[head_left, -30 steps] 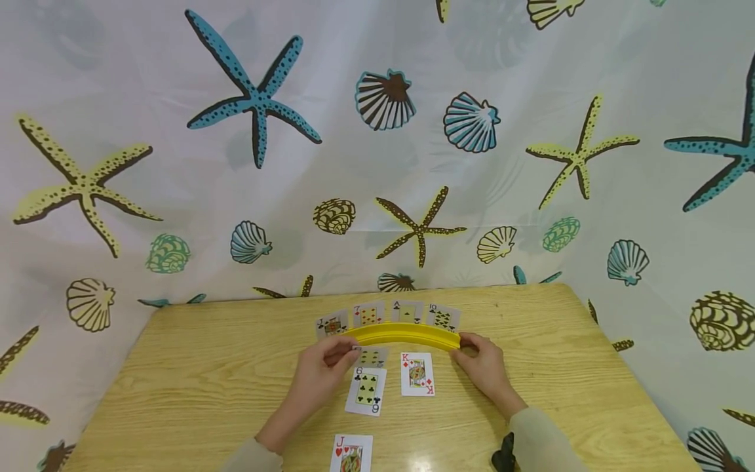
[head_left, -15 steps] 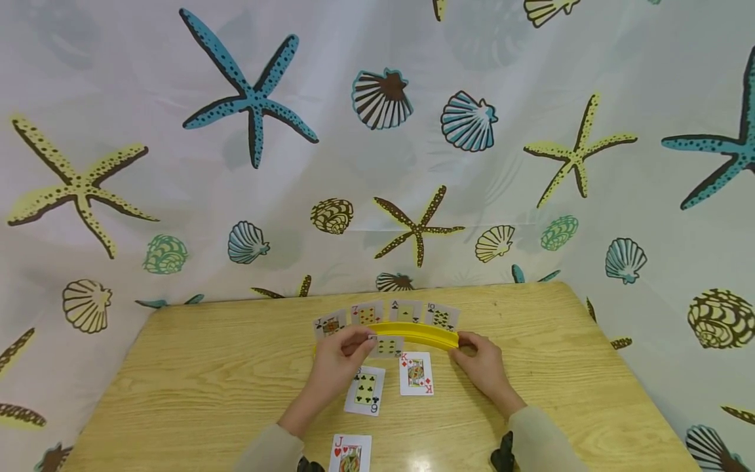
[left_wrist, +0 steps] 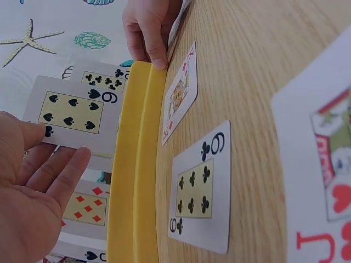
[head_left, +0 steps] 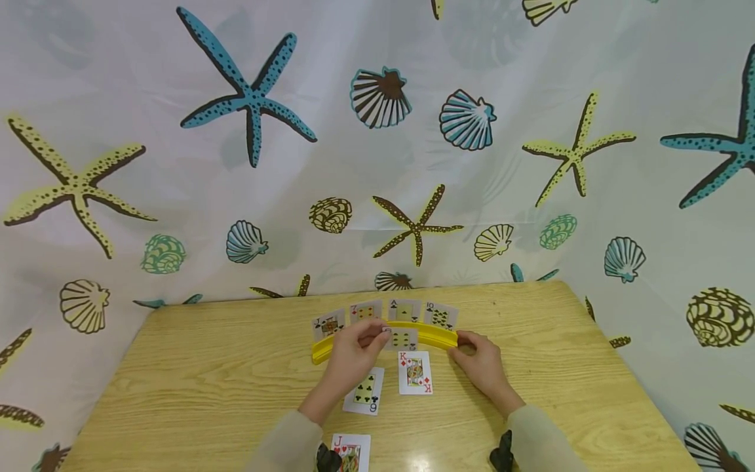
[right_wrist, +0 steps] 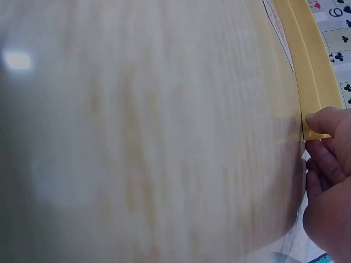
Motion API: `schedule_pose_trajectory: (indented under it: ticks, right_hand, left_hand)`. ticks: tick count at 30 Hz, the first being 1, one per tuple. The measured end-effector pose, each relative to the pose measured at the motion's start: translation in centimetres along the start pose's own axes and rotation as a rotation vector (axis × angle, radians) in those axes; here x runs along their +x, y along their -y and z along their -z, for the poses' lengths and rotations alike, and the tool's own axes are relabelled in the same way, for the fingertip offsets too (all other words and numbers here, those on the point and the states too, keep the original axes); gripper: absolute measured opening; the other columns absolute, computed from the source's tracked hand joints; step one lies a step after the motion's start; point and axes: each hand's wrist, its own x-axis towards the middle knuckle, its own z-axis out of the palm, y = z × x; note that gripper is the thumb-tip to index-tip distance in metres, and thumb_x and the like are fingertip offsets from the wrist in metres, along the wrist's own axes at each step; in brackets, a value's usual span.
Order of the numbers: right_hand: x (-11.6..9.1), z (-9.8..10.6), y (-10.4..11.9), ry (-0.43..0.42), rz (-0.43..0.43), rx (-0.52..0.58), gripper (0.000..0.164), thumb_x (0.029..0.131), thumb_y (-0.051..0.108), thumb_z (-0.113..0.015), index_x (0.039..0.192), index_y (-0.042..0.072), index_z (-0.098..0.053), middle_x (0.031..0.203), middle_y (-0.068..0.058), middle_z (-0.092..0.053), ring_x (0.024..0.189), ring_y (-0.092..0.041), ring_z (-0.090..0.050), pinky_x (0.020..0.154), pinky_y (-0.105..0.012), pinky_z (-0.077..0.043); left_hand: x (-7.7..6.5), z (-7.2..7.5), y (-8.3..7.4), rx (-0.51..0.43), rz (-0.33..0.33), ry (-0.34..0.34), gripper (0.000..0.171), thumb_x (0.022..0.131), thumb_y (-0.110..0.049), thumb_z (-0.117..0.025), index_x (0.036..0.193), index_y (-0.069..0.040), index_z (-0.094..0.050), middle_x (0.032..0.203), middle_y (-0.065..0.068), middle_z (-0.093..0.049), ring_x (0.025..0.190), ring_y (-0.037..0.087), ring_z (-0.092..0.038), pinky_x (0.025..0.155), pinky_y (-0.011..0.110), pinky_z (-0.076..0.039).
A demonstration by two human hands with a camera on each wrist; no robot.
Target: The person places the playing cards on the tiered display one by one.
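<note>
My left hand (head_left: 356,354) pinches a six of spades (head_left: 404,339) between thumb and fingers, its face toward me. In the left wrist view that card (left_wrist: 68,112) overlaps cards standing behind the yellow curved playing-card holder (left_wrist: 131,164). At the holder's right end, my right hand (head_left: 482,365) grips it with thumb and fingers; the right wrist view has the thumb (right_wrist: 323,121) on the yellow end. Standing in the holder are a black jack (head_left: 329,323), a seven of diamonds (head_left: 366,310), a black ace (head_left: 404,310) and a ten of clubs (head_left: 441,316).
Face up on the wooden table (head_left: 206,380) lie a king of diamonds (head_left: 415,372), a six of clubs (head_left: 364,393) partly behind my left wrist, and, nearer me, a jack of hearts (head_left: 352,455). A shell-and-starfish patterned curtain (head_left: 330,164) hangs behind the table.
My left hand has carried the six of spades to the right and slightly up, from over the six of clubs to in front of the holder's middle. The right hand stays at the holder's end.
</note>
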Motion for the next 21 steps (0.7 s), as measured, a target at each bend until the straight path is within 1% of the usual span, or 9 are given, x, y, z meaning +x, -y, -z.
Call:
schedule_pose_trajectory:
  ticks: [2,5,10,12,17,21]
  right_hand:
    - [0.0,0.0,0.0,0.0,0.0,0.004,0.041,0.093,0.01,-0.079,0.131,-0.004,-0.07,0.118,-0.018,-0.076,0.116,-0.035,-0.068,0.11,-0.055,-0.051]
    - [0.0,0.0,0.0,-0.001,0.003,0.011,0.041,0.093,0.009,-0.079,0.131,-0.004,-0.07,0.118,-0.018,-0.076,0.115,-0.035,-0.069,0.11,-0.055,-0.051]
    - [0.1,0.0,-0.1,-0.002,0.006,0.009,0.041,0.093,0.01,-0.079,0.131,-0.004,-0.07,0.117,-0.018,-0.077,0.114,-0.035,-0.07,0.111,-0.055,-0.05]
    - [0.0,0.0,-0.2,-0.002,0.007,0.005,0.041,0.093,0.01,-0.079,0.131,-0.003,-0.07,0.118,-0.018,-0.077,0.113,-0.034,-0.07,0.11,-0.054,-0.051]
    - [0.0,0.0,-0.2,-0.003,0.005,0.008,0.041,0.093,0.01,-0.079,0.131,-0.003,-0.07,0.117,-0.017,-0.077,0.113,-0.033,-0.07,0.109,-0.054,-0.051]
    - [0.0,0.0,-0.1,-0.003,0.006,0.007,0.04,0.093,0.011,-0.079,0.13,-0.002,-0.071,0.117,-0.016,-0.077,0.113,-0.033,-0.07,0.111,-0.054,-0.05]
  left_hand:
    - [0.3,-0.4,0.0,-0.007,0.006,0.009,0.013,0.101,-0.008,-0.071,0.113,-0.009,-0.076,0.103,0.01,-0.077,0.099,0.039,-0.075,0.084,0.019,-0.06]
    - [0.7,-1.0,-0.1,0.001,0.008,0.018,0.016,0.102,-0.009,-0.07,0.116,-0.008,-0.075,0.105,0.008,-0.077,0.1,0.037,-0.075,0.085,0.018,-0.06]
    - [1.5,-1.9,-0.4,-0.001,-0.034,0.036,0.016,0.102,-0.007,-0.069,0.117,-0.005,-0.074,0.107,0.01,-0.077,0.1,0.034,-0.075,0.086,0.024,-0.062]
    - [1.7,-2.2,-0.6,-0.006,-0.042,0.044,0.016,0.102,-0.006,-0.068,0.117,-0.004,-0.074,0.107,0.012,-0.076,0.1,0.036,-0.075,0.087,0.026,-0.063]
    - [2.2,-3.0,-0.8,0.004,-0.026,0.055,0.016,0.104,-0.007,-0.067,0.118,-0.002,-0.072,0.108,0.014,-0.075,0.101,0.038,-0.074,0.087,0.025,-0.061]
    - [2.5,-3.6,-0.6,0.005,-0.014,0.068,0.016,0.105,-0.007,-0.065,0.119,-0.001,-0.071,0.109,0.015,-0.074,0.102,0.036,-0.073,0.087,0.025,-0.061]
